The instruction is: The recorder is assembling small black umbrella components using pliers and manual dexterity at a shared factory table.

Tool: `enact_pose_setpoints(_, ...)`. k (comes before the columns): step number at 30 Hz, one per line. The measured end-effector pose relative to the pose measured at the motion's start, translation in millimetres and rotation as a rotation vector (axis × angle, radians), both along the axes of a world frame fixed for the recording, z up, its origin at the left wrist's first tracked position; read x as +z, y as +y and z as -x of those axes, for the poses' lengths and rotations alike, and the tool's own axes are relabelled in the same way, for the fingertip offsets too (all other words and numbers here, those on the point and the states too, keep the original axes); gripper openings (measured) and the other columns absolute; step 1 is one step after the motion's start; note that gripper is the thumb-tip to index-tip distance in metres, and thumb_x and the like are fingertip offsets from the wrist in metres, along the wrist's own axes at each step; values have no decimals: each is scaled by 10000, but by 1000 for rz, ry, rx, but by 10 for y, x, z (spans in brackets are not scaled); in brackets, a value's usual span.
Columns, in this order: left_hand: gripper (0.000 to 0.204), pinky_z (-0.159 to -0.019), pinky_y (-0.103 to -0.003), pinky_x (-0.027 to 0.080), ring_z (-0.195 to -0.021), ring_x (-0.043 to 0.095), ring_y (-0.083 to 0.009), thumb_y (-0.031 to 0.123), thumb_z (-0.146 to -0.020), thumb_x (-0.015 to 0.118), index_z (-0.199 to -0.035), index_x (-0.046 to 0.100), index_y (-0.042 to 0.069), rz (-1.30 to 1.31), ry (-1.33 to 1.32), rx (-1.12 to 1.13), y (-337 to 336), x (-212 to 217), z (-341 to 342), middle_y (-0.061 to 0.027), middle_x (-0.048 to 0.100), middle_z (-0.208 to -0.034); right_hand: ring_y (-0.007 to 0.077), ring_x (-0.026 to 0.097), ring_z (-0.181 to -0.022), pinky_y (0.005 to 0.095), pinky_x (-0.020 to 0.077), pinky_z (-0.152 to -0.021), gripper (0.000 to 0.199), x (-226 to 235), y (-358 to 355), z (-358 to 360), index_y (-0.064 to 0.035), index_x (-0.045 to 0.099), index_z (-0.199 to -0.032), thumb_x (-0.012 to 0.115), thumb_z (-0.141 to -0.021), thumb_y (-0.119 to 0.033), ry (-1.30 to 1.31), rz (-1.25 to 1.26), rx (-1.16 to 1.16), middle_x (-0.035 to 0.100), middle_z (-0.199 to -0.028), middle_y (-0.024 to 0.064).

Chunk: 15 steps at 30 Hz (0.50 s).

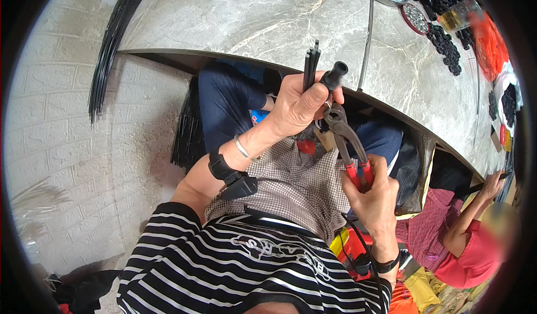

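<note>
My left hand [299,106] is closed around several thin black rods [311,68] that stick up past the fingers. The same hand grips a black tube-like piece with a flared, hollow end [335,75], held between thumb and fingers. In my right hand [376,202] are pincers [347,132] with red handles, the fingers wrapped round them. The pincers' head is right beside my left fingertips, just below the black piece. Whether the jaws bite on anything is too small to tell.
A grey marbled table [268,28] curves across in front, with a thin dark rod [366,45] on it. Long black rods [114,45] overhang its left end. Far right are a dish of small metal bits [415,18], black parts [446,48] and an orange-red bag [488,45]. Another person [470,241] works at right.
</note>
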<state>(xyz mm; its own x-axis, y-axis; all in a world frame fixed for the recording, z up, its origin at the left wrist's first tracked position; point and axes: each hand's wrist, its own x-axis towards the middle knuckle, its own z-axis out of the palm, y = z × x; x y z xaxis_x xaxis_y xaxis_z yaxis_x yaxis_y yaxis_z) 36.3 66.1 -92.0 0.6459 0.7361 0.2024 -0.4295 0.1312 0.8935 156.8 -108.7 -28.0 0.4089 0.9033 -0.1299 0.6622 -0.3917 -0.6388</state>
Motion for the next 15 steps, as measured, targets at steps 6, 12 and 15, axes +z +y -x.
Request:
enact_pose_setpoints(6, 632, -438, -169, 316, -504, 433, -14, 624, -818, 563, -857, 638, -2, -27, 16, -10, -57, 52, 88, 19, 512, -632, 61, 419, -541, 228, 346, -505, 267, 112, -67, -128, -5, 545, -891, 690, -668, -33, 849, 146, 113, 482, -639, -47)
enact_pose_setpoints(12, 650, -439, -161, 315, -506, 434, -12, 655, -808, 539, -837, 635, 14, 17, 51, 14, -223, 182, 176, 37, 505, -632, 282, 543, -707, 336, 440, -607, 400, 289, -250, 1, 58, 546, -1143, 607, -757, -28, 95, -226, 186, 503, -860, 173)
enact_pose_setpoints(15, 660, -438, -159, 326, -508, 443, -11, 667, -811, 517, -847, 635, 19, -138, 8, 31, -304, 228, 217, 48, 475, -620, 321, 550, -569, 375, 441, -556, 275, 216, -383, 143, 42, 564, -1001, 663, -806, -125, 416, 23, 167, 565, -673, 166)
